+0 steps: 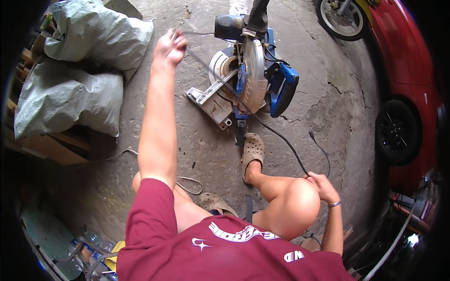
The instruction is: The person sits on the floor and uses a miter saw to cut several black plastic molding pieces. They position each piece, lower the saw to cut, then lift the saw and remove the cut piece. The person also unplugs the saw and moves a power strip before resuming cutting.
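A blue and grey miter saw [253,61] stands on the concrete floor in front of me. Its black power cord [282,136] leaves the motor, reaches my left hand, then crosses in front of the saw down to my right hand. My left hand [170,48], slightly blurred, is stretched forward to the left of the saw, its fingers closed on the cord. Beside my bent right knee, my right hand [322,187] grips the cord further along. The plug [311,135] at the loose end lies past that hand, with a short curve of cord leading back.
Stuffed white sacks [70,100] are piled at the left. A red vehicle [410,89] with dark wheels stands along the right, near another wheel [342,18] at the top. A pale cord [190,186] loops by my left leg. My tan clog [253,152] nearly touches the saw.
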A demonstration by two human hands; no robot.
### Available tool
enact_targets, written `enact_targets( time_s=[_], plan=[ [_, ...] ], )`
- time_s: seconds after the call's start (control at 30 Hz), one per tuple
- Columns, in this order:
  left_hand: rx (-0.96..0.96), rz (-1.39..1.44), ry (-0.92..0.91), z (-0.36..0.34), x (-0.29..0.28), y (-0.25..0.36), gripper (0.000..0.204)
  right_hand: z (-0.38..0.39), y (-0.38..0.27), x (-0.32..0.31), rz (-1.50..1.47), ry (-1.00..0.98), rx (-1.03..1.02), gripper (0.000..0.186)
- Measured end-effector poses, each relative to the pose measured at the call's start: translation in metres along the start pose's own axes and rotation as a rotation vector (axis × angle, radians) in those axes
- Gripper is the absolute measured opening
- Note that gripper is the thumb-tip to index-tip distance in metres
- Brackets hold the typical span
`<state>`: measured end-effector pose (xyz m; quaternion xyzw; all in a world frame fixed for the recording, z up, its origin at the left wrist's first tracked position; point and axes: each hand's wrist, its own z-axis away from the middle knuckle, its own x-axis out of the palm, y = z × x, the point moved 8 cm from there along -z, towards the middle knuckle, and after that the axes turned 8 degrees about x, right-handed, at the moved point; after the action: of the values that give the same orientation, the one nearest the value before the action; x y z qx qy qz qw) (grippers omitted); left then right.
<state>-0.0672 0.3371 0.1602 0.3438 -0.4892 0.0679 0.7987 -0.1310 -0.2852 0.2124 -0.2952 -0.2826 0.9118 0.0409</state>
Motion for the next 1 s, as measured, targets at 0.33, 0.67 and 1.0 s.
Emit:
enact_targets(
  time_s=[0.33, 0.67, 1.0],
  plan=[
    [0.085, -0.589, -0.312, -0.01, 0.215, -0.063, 0.024, -0.037, 0.003, 0.049, -0.639, 0.06, 0.098, 0.037],
    [0.214, -0.825, -0.694, -0.007, 0.333, -0.082, 0.024, -0.03, -0.105, -0.022, -0.242, 0.314, -0.246, 0.032],
    [0.069, -0.737, -1.065, -0.016, 0.361, -0.185, 0.029, -0.09, -0.028, 0.02, -0.464, 0.03, 0.082, 0.041]
  ],
)
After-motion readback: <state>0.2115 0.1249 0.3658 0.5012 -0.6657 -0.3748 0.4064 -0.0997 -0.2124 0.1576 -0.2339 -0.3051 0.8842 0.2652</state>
